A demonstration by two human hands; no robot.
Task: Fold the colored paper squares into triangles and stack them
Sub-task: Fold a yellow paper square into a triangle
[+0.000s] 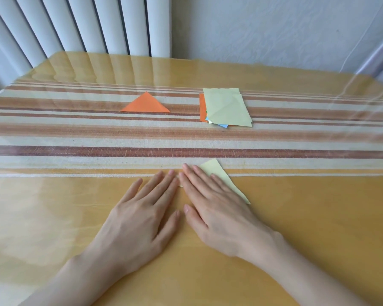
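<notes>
Both hands flat, fingers spread: left hand [139, 208] on table [318, 217], right hand [215, 202] pressing pale yellow paper [217, 171]. Orange triangle [146, 103] far left, paper stack [226, 107] far right.

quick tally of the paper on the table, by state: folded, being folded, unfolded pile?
Folded orange triangle: 1
Pale yellow sheet pressed flat under both hands: 1
Pile of unfolded squares: 1 pile; pale yellow on top, orange, blue and a sliver of green edges showing beneath; exact sheet count hidden
Total: 2 separate pieces plus 1 pile
</notes>
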